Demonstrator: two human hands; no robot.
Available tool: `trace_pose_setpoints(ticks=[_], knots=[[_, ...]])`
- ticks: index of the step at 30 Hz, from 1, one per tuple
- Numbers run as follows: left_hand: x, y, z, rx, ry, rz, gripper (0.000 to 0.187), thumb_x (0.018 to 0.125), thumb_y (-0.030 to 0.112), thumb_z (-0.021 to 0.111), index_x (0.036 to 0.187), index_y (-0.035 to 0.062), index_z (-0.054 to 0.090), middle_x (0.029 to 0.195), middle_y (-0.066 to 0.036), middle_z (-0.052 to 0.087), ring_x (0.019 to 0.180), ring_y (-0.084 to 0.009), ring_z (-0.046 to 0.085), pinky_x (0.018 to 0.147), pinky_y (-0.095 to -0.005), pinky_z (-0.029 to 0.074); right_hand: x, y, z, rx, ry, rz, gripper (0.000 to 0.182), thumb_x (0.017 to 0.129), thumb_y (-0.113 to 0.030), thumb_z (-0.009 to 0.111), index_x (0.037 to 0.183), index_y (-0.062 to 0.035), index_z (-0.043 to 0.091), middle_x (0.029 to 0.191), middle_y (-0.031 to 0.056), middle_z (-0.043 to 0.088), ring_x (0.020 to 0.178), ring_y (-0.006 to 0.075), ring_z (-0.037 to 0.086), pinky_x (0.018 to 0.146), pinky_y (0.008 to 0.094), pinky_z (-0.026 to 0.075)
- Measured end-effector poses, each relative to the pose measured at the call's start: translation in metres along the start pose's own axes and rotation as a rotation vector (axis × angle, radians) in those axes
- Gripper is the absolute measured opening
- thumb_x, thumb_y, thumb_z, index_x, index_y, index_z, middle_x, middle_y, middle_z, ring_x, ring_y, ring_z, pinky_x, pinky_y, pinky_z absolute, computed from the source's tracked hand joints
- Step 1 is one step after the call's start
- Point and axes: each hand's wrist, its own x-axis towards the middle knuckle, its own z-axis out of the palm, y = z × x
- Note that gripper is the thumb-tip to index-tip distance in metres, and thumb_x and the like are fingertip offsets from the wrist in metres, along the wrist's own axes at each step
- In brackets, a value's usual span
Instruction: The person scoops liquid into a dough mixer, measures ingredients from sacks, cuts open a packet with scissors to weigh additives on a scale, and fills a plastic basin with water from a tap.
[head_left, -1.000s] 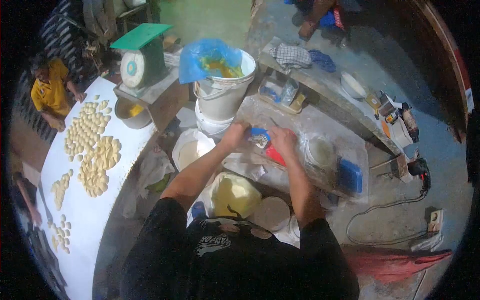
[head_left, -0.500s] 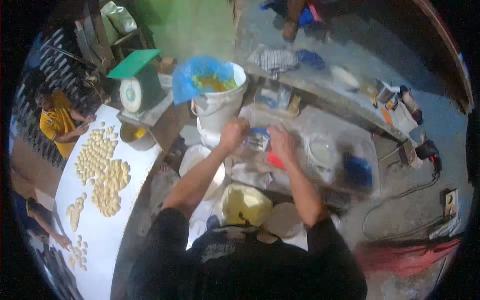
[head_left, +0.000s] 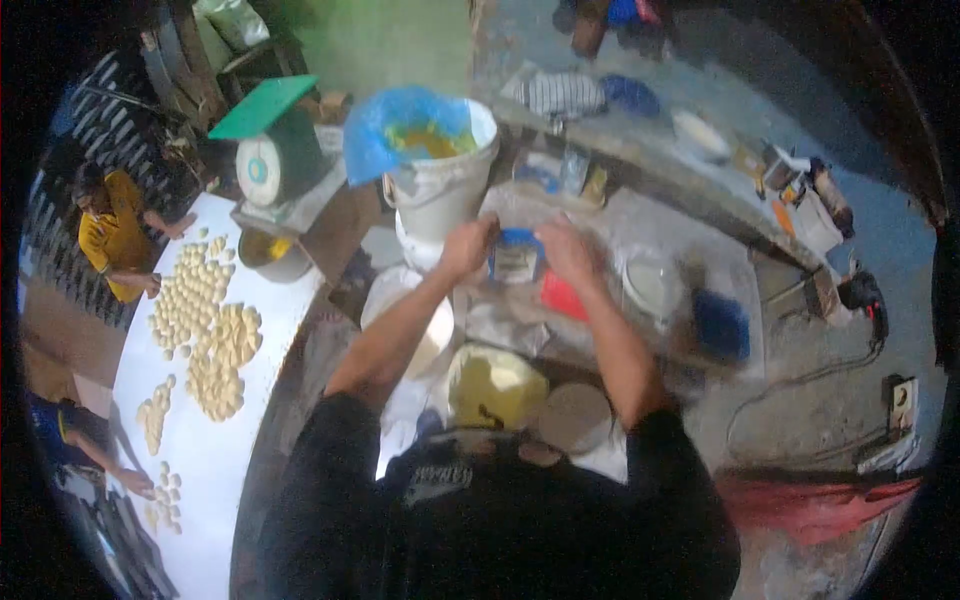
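Note:
Between my two hands is a small blue-and-white item (head_left: 516, 258), blue along its top edge; whether it is a packet or a tub I cannot make out. My left hand (head_left: 470, 249) is closed at its left side, and my right hand (head_left: 572, 252) is closed at its right side, fingers partly blurred. Just below my right hand lies a red object (head_left: 563, 296). Behind my left hand stands a white bucket (head_left: 440, 200) with a blue plastic bag (head_left: 385, 135) over its rim and yellow-green stuff inside.
On the left, a white table (head_left: 205, 480) carries many dough pieces (head_left: 195, 295), with two people working beside it. A green-topped scale (head_left: 262, 165) stands behind a metal pot (head_left: 272, 262). Near my body are a yellowish tub (head_left: 490, 385) and a round lid (head_left: 575, 418). A clear bin (head_left: 755, 310) sits right.
My hands stay together around the blue-and-white item, which now shows more of its pale front. The person in yellow has moved their arms over the table. The view has shifted slightly.

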Motion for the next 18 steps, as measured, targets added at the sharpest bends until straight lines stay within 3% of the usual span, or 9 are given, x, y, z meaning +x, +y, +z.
trace_pose_setpoints(ticks=[2,4,6,8,11,13,14,16,18], knots=[[0.021,0.006,-0.01,-0.091,0.123,0.111,0.016,0.086,0.01,0.056,0.101,0.009,0.054,0.087,-0.021,0.066,0.086,-0.0438,0.062,0.071,-0.0524,0.047,0.015,-0.008,-0.018,0.032,0.14,0.039,0.018,0.092,-0.02,0.05,0.095,-0.0076,0.064,0.099,0.0196,0.061,0.095,0.0401,0.059,0.08,0.0483,0.047],[0.022,-0.002,-0.007,0.02,-0.01,0.035,0.014,0.087,0.009,0.055,0.101,0.0076,0.054,0.088,-0.021,0.066,0.085,-0.0435,0.062,0.071,-0.051,0.048,-0.002,0.005,0.007,0.015,-0.031,0.019,0.019,0.092,-0.021,0.051,0.094,-0.0059,0.062,0.095,0.02,0.061,0.095,0.0392,0.059,0.079,0.0484,0.046],[0.019,0.0,-0.005,-0.039,0.05,0.056,0.014,0.086,0.008,0.055,0.1,0.0067,0.054,0.087,-0.021,0.066,0.085,-0.0435,0.062,0.071,-0.0506,0.048,0.015,0.019,0.007,0.038,0.042,-0.062,0.02,0.092,-0.021,0.051,0.093,-0.0042,0.061,0.096,0.0198,0.061,0.094,0.0384,0.059,0.078,0.0483,0.046],[0.022,0.004,-0.009,-0.103,0.085,0.061,0.013,0.086,0.007,0.056,0.099,0.0058,0.054,0.087,-0.022,0.066,0.085,-0.0434,0.062,0.072,-0.0501,0.048,-0.001,-0.014,-0.009,0.144,0.156,0.063,0.022,0.093,-0.022,0.051,0.094,-0.0032,0.062,0.095,0.019,0.063,0.09,0.0373,0.061,0.077,0.0459,0.047],[0.022,0.0,-0.006,-0.091,0.041,0.016,0.015,0.087,0.007,0.059,0.101,0.0059,0.053,0.084,-0.021,0.065,0.08,-0.0428,0.063,0.071,-0.0467,0.049,-0.011,-0.005,0.007,0.379,0.016,0.152,0.02,0.092,-0.021,0.057,0.099,-0.004,0.064,0.097,0.0181,0.064,0.089,0.0366,0.063,0.077,0.0436,0.048],[0.011,-0.01,0.002,-0.301,0.071,-0.034,0.017,0.091,0.008,0.06,0.105,0.0042,0.053,0.079,-0.015,0.064,0.074,-0.0274,0.065,0.068,-0.0388,0.049,-0.013,-0.008,0.01,0.41,0.035,0.219,0.021,0.092,-0.022,0.057,0.1,-0.0035,0.064,0.096,0.0176,0.065,0.088,0.0359,0.063,0.077,0.0428,0.048],[0.005,-0.01,0.004,-0.307,0.057,-0.025,0.017,0.091,0.008,0.06,0.105,0.0042,0.053,0.079,-0.015,0.064,0.074,-0.0274,0.065,0.068,-0.0388,0.049,-0.014,-0.02,0.006,0.449,0.045,0.282,0.023,0.093,-0.023,0.056,0.101,-0.003,0.064,0.094,0.0171,0.066,0.086,0.0352,0.064,0.076,0.042,0.048],[-0.013,-0.012,0.006,-0.651,0.066,0.021,0.032,0.089,0.01,0.066,0.118,0.0036,0.054,0.093,-0.009,0.066,0.086,-0.0181,0.062,0.076,-0.0333,0.049,-0.017,-0.039,0.005,0.428,0.111,0.205,0.022,0.092,-0.022,0.058,0.1,-0.0026,0.064,0.091,0.0183,0.066,0.082,0.0364,0.064,0.073,0.0422,0.049],[-0.029,-0.036,0.02,-0.797,-0.067,-0.094,0.049,0.085,0.015,0.072,0.128,0.0029,0.051,0.11,-0.007,0.063,0.1,-0.0173,0.059,0.087,-0.0315,0.048,-0.011,-0.05,0.014,0.382,0.233,-0.067,0.018,0.092,-0.019,0.06,0.098,-0.0029,0.065,0.082,0.0152,0.066,0.072,0.0279,0.065,0.067,0.0373,0.05]])
